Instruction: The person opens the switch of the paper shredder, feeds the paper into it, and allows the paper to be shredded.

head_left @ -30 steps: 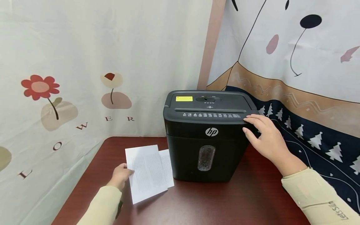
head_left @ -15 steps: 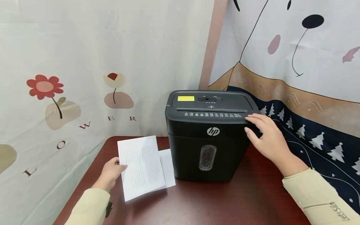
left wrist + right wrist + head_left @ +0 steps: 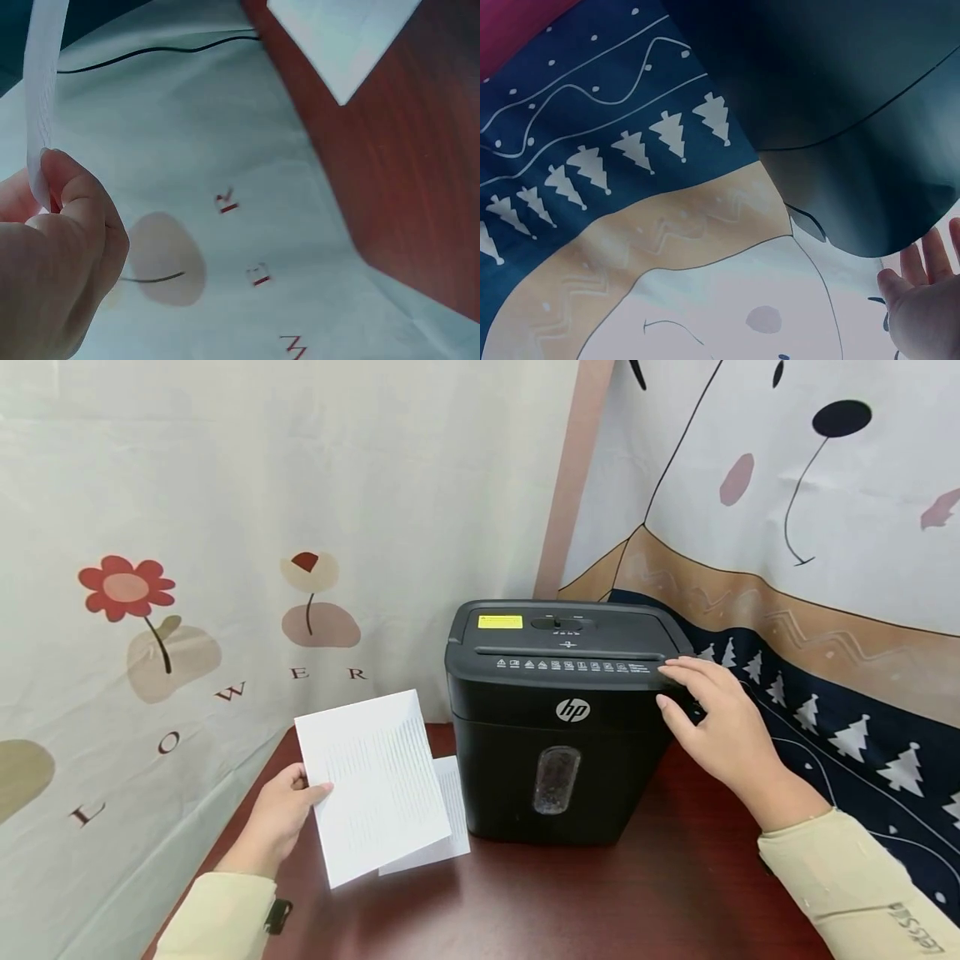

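Observation:
In the head view my left hand (image 3: 281,810) pinches a printed sheet of paper (image 3: 375,789) by its left edge, thumb on the front. The left wrist view shows that sheet (image 3: 41,97) nearly edge-on between thumb and fingers. A second printed sheet (image 3: 452,802) lies on the table, partly hidden behind the held one. To its right stands a black HP paper shredder (image 3: 498,760) with a feed slot across its top and a small window in front. My right hand (image 3: 723,727) rests with relaxed fingertips at the shredder's front right top edge, holding nothing.
The dark red wooden table (image 3: 540,902) carries the shredder and the loose sheet. A pale curtain (image 3: 420,510) printed with flowers and letters hangs close behind; another curtain (image 3: 847,693) with trees hangs close on the right.
My left hand has lifted the top sheet up and to the left, away from the one beneath, which stays on the table. The right hand keeps its place on the shredder.

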